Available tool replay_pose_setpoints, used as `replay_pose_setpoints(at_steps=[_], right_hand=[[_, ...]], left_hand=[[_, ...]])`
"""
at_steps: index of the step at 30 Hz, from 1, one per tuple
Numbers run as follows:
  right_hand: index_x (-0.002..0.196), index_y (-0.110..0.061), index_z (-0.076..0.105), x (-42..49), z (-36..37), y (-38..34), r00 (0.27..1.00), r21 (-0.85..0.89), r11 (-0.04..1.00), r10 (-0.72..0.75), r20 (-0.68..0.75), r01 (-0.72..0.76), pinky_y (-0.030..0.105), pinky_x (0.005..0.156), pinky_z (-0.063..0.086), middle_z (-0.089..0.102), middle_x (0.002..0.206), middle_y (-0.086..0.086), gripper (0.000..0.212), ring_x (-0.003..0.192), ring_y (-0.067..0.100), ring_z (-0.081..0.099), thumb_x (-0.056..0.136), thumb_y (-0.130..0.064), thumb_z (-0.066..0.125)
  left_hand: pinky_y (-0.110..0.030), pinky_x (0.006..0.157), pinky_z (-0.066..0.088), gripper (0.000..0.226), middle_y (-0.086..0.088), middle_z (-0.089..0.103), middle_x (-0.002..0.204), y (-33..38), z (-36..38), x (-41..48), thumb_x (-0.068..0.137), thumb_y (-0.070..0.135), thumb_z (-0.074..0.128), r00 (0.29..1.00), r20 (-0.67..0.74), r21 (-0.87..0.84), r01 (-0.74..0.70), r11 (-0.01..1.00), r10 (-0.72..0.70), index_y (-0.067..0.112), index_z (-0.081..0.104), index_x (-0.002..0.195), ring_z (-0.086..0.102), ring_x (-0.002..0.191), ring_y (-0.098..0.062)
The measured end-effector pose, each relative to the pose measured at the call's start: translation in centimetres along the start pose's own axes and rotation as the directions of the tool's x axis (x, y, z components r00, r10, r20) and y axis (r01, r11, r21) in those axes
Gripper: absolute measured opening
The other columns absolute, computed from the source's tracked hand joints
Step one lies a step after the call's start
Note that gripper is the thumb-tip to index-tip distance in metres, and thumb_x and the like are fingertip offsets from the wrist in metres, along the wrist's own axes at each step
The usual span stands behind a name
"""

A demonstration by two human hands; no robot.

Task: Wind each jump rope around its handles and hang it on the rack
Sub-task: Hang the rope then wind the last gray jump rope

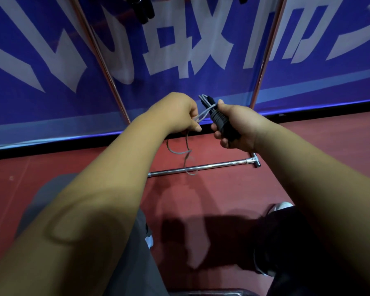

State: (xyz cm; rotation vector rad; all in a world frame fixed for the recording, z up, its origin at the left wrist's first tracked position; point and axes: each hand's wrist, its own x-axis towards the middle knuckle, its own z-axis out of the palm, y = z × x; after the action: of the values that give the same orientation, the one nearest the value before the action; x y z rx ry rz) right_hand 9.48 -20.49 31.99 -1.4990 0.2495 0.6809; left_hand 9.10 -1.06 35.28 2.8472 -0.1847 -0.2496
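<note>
Right hand [235, 127] is gripping the black handles [222, 124], fingers wrapped around the pair, thumb on top. Several grey turns are already sitting around the handles just past the thumb, so winding looks well underway but not finished.

Left hand [177, 113] is pinching the grey rope [202, 116] between thumb and fingers, just beside the right hand, feeding a short loop across to the handles. Below the left hand the rope's slack tail [186, 154] is hanging down toward the red floor [94, 165] and crossing in front of the rack's bottom bar [201, 167], which is lying below both hands.

My read on progress: this rope is maybe most of the way wound, with the hanging slack left to take up, then the tuck-off, then the hang. Rack uprights [107, 67] are rising above the hands in front of the blue banner [41, 92].

Hard to make out:
- dark items [143, 9] are hanging far above the hands at the frame's top edge, likely ropes already hung, but cut off and blurred, so not counting them.
- rack's top rail is out of frame.
- exact turn count on the handles is unreadable; the right hand is covering the lower part.
- can't see whether more ropes are waiting anywhere.
</note>
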Motion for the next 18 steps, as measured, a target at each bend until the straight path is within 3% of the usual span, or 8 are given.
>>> replay_pose_setpoints(at_steps=[6, 9, 11, 13, 15, 18], right_hand=[[0.112, -0.020, 0.069, -0.7, 0.2, -0.1, 0.995, -0.008, 0.995, -0.096, 0.011, 0.097, 0.035, 0.064, 0.057, 0.066, 0.076, 0.003, 0.056, 0.066, 0.022, 0.066, 0.096, -0.073, 0.060], [0.114, -0.021, 0.068, -0.7, -0.1, -0.4, 0.996, 0.054, 0.995, -0.085, 0.007, 0.085, 0.035, 0.062, 0.058, 0.063, 0.073, 0.003, 0.047, 0.062, 0.021, 0.065, 0.099, -0.064, 0.060], [0.116, -0.020, 0.068, -0.5, -0.4, -0.4, 0.997, 0.077, 0.994, -0.077, -0.009, 0.078, 0.033, 0.059, 0.056, 0.063, 0.074, 0.003, 0.047, 0.060, 0.020, 0.064, 0.099, -0.063, 0.061], [0.115, -0.018, 0.068, -0.5, -0.7, -0.3, 0.997, 0.082, 0.994, -0.075, -0.034, 0.077, 0.030, 0.055, 0.054, 0.064, 0.074, 0.002, 0.048, 0.059, 0.019, 0.064, 0.098, -0.063, 0.062], [0.112, -0.020, 0.067, -0.5, -0.7, -0.2, 0.996, 0.081, 0.994, -0.071, -0.054, 0.076, 0.026, 0.051, 0.049, 0.066, 0.075, 0.002, 0.045, 0.059, 0.018, 0.064, 0.097, -0.063, 0.063], [0.107, -0.021, 0.065, -0.6, -0.7, -0.4, 0.996, 0.115, 0.991, -0.058, -0.063, 0.065, 0.022, 0.045, 0.041, 0.065, 0.075, 0.001, 0.041, 0.057, 0.017, 0.061, 0.096, -0.061, 0.063]], left_hand=[[-0.035, 0.064, 0.056, 0.019, -0.009, 0.070, 0.078, 0.8, 0.1, -0.4, 0.096, 0.032, 0.068, 0.998, -0.009, -0.150, 0.060, 0.987, -0.062, 0.016, 0.075, 0.088, 0.066, 0.062, -0.022], [-0.032, 0.060, 0.056, 0.032, -0.005, 0.064, 0.068, 0.7, 0.1, -0.6, 0.100, 0.048, 0.065, 0.998, 0.044, -0.334, 0.047, 0.942, -0.034, 0.020, 0.074, 0.087, 0.065, 0.054, -0.019], [-0.033, 0.068, 0.057, 0.040, 0.000, 0.068, 0.070, 0.3, 0.0, -0.6, 0.100, 0.057, 0.063, 0.999, 0.032, -0.453, 0.017, 0.891, -0.002, 0.020, 0.071, 0.087, 0.066, 0.061, -0.014], [-0.032, 0.078, 0.056, 0.033, 0.000, 0.074, 0.077, 0.2, 0.0, -0.6, 0.107, 0.044, 0.059, 0.998, 0.057, -0.637, 0.013, 0.771, 0.030, 0.016, 0.067, 0.092, 0.076, 0.078, -0.015], [-0.040, 0.093, 0.057, 0.022, -0.005, 0.077, 0.088, 0.1, 0.0, -0.4, 0.112, 0.028, 0.054, 0.992, 0.104, -0.793, 0.036, 0.608, 0.076, 0.013, 0.062, 0.098, 0.078, 0.102, -0.029], [-0.045, 0.099, 0.059, 0.009, -0.012, 0.080, 0.102, -0.4, 0.0, -0.4, 0.112, 0.012, 0.052, 0.975, 0.167, -0.854, 0.067, 0.517, 0.150, 0.012, 0.059, 0.106, 0.078, 0.105, -0.032]])
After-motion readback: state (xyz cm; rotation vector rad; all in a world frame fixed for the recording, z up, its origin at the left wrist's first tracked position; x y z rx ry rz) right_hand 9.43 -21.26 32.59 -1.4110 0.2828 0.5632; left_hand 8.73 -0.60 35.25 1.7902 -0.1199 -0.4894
